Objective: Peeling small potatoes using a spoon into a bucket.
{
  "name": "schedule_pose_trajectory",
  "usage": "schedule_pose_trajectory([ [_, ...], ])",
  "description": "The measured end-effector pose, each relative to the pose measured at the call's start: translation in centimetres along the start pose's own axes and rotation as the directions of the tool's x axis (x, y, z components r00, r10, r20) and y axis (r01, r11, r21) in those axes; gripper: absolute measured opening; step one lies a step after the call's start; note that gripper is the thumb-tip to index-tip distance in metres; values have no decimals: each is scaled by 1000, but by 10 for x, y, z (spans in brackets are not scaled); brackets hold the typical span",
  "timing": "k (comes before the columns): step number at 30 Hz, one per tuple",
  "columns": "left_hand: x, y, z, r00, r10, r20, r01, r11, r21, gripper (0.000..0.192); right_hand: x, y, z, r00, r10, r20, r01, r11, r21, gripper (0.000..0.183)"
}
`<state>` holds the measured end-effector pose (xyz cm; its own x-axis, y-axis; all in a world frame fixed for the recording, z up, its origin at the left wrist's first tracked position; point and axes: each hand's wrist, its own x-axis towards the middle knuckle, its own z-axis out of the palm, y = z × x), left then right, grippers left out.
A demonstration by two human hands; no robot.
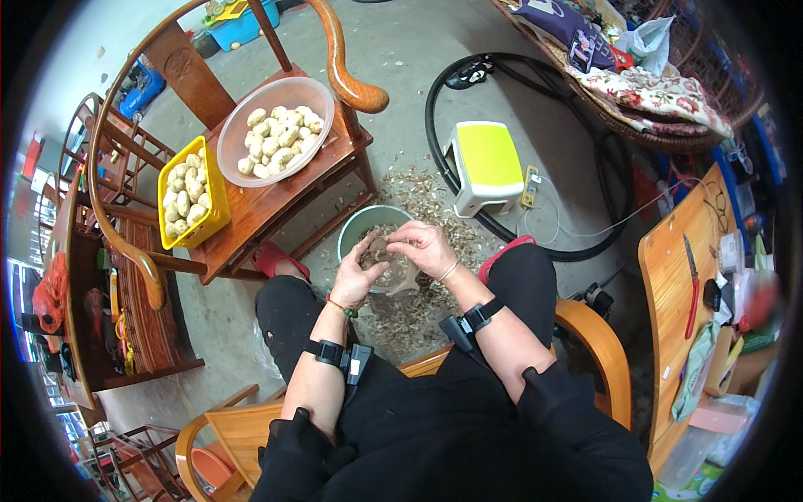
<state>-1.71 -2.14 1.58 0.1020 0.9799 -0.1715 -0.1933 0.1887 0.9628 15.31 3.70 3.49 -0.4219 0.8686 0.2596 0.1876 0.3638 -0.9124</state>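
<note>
Over a pale green bucket (349, 227) on the floor, my left hand (356, 273) holds a brown, rough lump (375, 250), apparently a root or tuber, against its raised fingers. My right hand (425, 249) touches the lump's right side with thumb and fingertips pinched together. Brown scraps lie inside the bucket and are partly hidden by the hands. On a wooden armchair at the upper left stand a translucent bowl (226, 150) and a yellow plastic basket (219, 207). Both hold many pale, peeled-looking tubers (270, 146).
Brown peelings (433, 213) litter the floor around the bucket. A green-topped stool (489, 154), a black hose (433, 125) and a power strip (530, 187) lie beyond. At right, a wooden table (668, 251) bears a red-handled knife (692, 295). A wicker basket (627, 122) is at upper right.
</note>
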Motion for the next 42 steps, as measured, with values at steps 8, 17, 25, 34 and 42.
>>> schedule_pose_trajectory([
  [8, -4, 11, 5, 996, -91, 10, 92, 994, -61, 60, -1, -2, 7, 997, -38, -72, 22, 978, -206, 13],
  [17, -2, 5, 2, 999, -40, 14, 42, 990, -136, 60, 2, 5, -5, 960, 248, -130, -263, 957, -122, 15],
  [25, 1, -4, -1, 999, -39, 5, 39, 998, -48, 63, 1, -2, 1, 998, -51, 22, 52, 998, -30, 11],
  [34, 0, 0, 1, 999, -43, 25, 42, 999, 22, 63, -1, 1, 9, 991, -80, -104, 55, 973, -224, 10],
  [42, -2, 6, 6, 996, 82, -29, -80, 995, 52, 70, 1, 12, -4, 965, 164, -206, -212, 948, -236, 12],
])
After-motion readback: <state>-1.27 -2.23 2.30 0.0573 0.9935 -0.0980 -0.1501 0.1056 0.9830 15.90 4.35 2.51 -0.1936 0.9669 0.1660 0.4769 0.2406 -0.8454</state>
